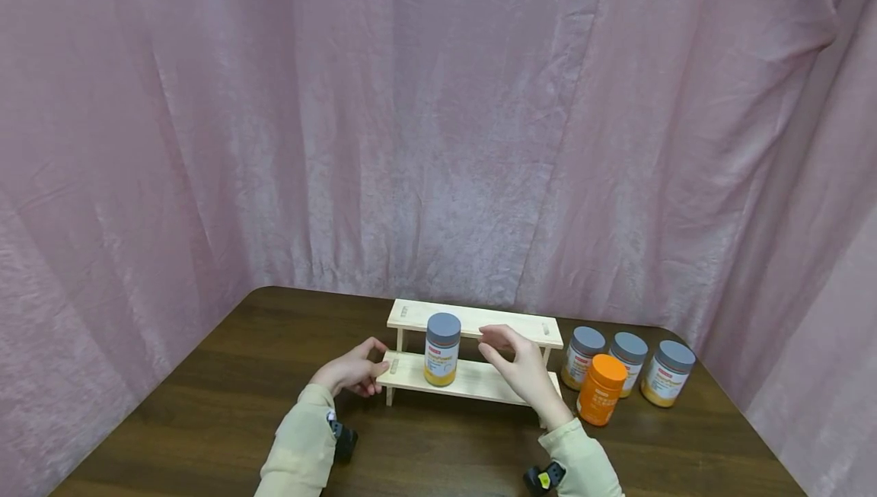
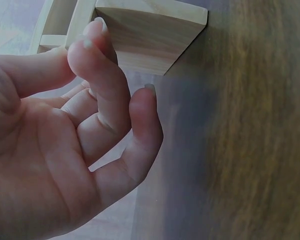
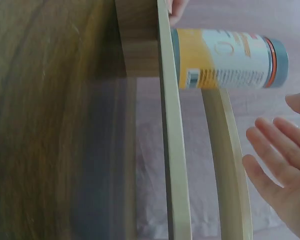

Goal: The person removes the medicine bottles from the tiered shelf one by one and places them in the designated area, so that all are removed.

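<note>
A two-tier wooden rack (image 1: 479, 383) stands on the table. Its lower board carries an upright jar (image 1: 441, 352) with a grey lid, white label and yellow base. My left hand (image 1: 352, 370) pinches the left end of the lower board, thumb above and curled fingertips at the edge, seen close up in the left wrist view. My right hand (image 1: 521, 367) hovers over the right part of the lower board, fingers loosely bent and nothing in them. In the right wrist view, a gap separates the right fingers (image 3: 270, 150) from the jar.
Right of the rack stand several more jars: a grey-lidded one (image 1: 582, 358) nearest it, another (image 1: 628, 362) beside it, a third (image 1: 668, 374) farther right. An orange bottle (image 1: 602, 390) stands in front of them. A pink curtain (image 1: 438, 139) hangs behind the table (image 1: 226, 406).
</note>
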